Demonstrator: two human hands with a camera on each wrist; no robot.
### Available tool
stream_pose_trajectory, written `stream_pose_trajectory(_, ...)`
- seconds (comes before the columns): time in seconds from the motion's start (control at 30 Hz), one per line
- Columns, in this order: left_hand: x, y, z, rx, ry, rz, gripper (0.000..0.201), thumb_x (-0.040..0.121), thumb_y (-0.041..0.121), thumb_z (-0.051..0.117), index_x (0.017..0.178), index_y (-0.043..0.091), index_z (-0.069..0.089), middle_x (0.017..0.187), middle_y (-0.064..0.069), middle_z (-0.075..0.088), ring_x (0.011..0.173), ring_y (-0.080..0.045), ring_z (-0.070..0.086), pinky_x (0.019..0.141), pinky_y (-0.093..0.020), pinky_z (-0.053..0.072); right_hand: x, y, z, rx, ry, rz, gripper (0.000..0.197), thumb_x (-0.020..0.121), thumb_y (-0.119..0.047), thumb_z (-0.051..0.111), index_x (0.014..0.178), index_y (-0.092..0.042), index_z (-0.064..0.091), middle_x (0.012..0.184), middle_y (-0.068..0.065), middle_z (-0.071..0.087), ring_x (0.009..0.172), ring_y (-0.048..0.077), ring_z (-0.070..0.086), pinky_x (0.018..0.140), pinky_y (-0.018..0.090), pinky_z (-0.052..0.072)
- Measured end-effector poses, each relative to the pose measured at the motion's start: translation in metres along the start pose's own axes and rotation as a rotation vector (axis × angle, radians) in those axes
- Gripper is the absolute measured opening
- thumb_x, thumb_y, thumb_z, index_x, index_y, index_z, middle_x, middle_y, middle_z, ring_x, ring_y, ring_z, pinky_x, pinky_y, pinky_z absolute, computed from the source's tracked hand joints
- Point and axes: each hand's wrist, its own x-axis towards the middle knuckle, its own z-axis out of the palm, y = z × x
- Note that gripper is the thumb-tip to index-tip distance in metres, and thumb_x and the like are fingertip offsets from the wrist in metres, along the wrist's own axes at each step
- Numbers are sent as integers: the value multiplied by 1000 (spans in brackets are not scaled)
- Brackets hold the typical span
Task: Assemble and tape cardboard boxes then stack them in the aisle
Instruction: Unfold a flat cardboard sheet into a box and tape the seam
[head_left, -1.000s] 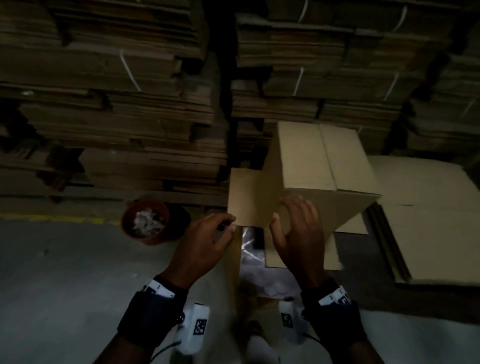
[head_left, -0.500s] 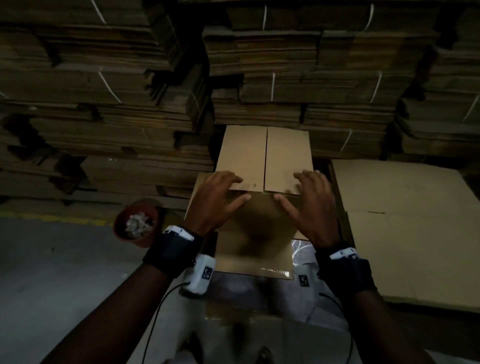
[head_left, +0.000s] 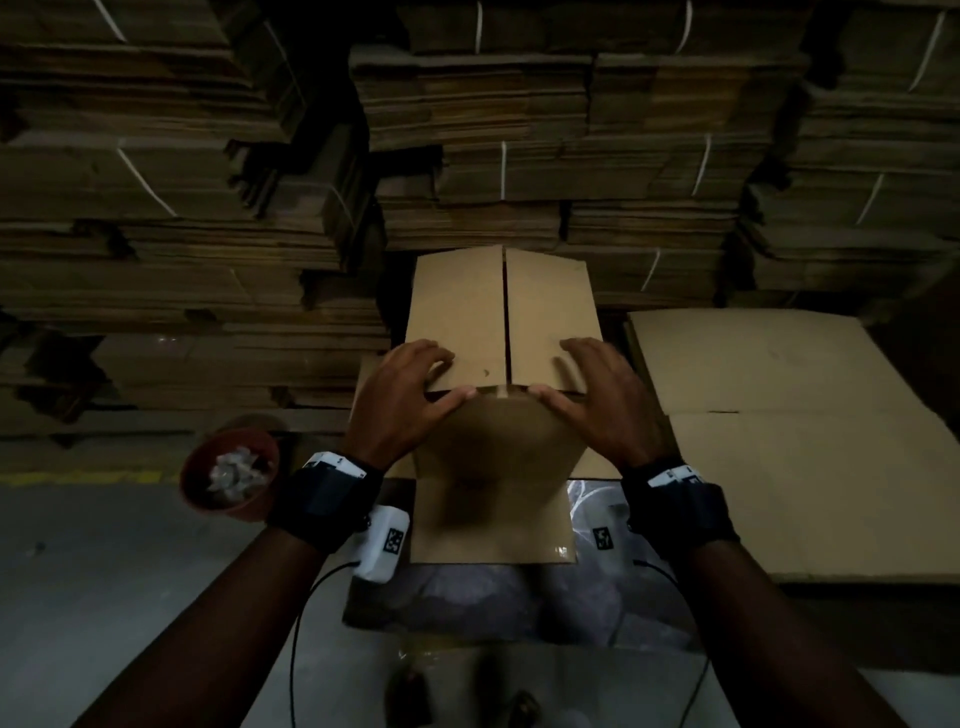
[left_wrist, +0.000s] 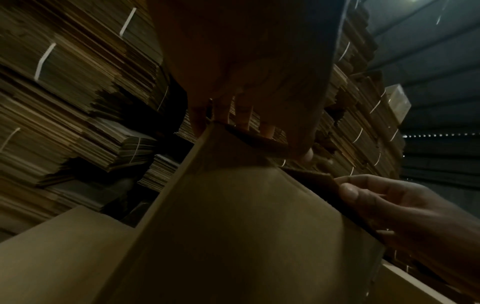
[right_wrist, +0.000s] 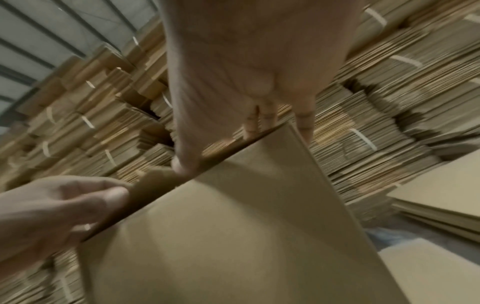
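Nearest the camera: two forearms with dark wrist straps and white camera modules, cables trailing down. Grey concrete floor (head_left: 104, 597) below, some clear plastic wrap under the work area, blurry.

Cardboard box (head_left: 493, 467) stands upright in front of the person, centre of the head view, near side panel facing the camera, a loose flap hanging at its bottom edge. Top flaps (head_left: 462, 317) folded down, two halves meeting at a centre seam, no tape visible on it.

Left hand (head_left: 410, 400) grip: fingers spread on the left top flap, thumb hooked over the near top edge onto the side panel, so it clasps the box corner edge. Right hand (head_left: 597, 400) grip: same mirrored, fingers on the right flap, thumb over the near edge. Thumb tips point toward each other near the seam, not touching. Left wrist view confirms fingers (left_wrist: 244, 117) over the top edge, the other hand's thumb on the same rim.

Left of the box, on the floor: red-brown bucket (head_left: 228, 475) with whitish crumpled scraps inside. Yellow floor line behind it.

Right of the box, just beside: low stack of flat cardboard sheets (head_left: 779, 441).

Far: wall of strapped flat-carton bundles (head_left: 571, 130), white straps, filling the background.
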Motion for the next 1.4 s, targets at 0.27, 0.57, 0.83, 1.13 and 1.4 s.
stream_pose_trajectory(0.27, -15, 2, -19, -333, 396, -175, 49, 103, 40, 43, 148, 25, 37, 128, -5, 60, 98, -10, 63, 77, -27, 54, -10, 1, -21, 301, 520, 190, 54, 105, -35, 42, 155, -20, 27, 145, 8, 54, 113, 27, 65, 87, 40, 55)
stream_pose_trajectory(0.57, -27, -16, -25, 445, 535, -526, 33, 88, 22, 55, 121, 20, 59, 146, -17, 36, 133, -43, 32, 105, -61, 30, 18, 41, -36, -365, -132, 341, 21, 97, -26, 57, 110, -12, 65, 126, 14, 58, 126, 35, 51, 104, 56, 36)
stream_pose_trajectory(0.83, -17, -13, 7, -416, -118, -759, 114, 77, 82, 51, 159, 11, 16, 164, -12, 26, 148, -28, 31, 119, -42, 27, 71, 40, -20, 190, -432, 416, 58, 109, -42, 34, 161, -42, 9, 144, 10, 55, 109, 28, 61, 80, 31, 44)
stream_pose_trajectory(1.13, 12, -45, 4, -268, 155, -793, 91, 77, 80, 62, 148, 33, 30, 147, -14, 45, 133, -38, 45, 107, -49, 39, 25, 42, -29, -32, -302, 295, 49, 107, -47, 33, 154, -34, 37, 137, 15, 61, 122, 40, 56, 96, 45, 45)
stream_pose_trajectory(1.4, 101, -37, 3, -531, 222, -772, 24, 98, 13, 56, 120, 3, 52, 84, -16, 67, 64, -30, 69, 62, -43, 59, -6, 35, -38, -241, -197, 2, 21, 96, -36, 60, 110, -29, 74, 108, 5, 62, 105, 27, 53, 81, 38, 45)
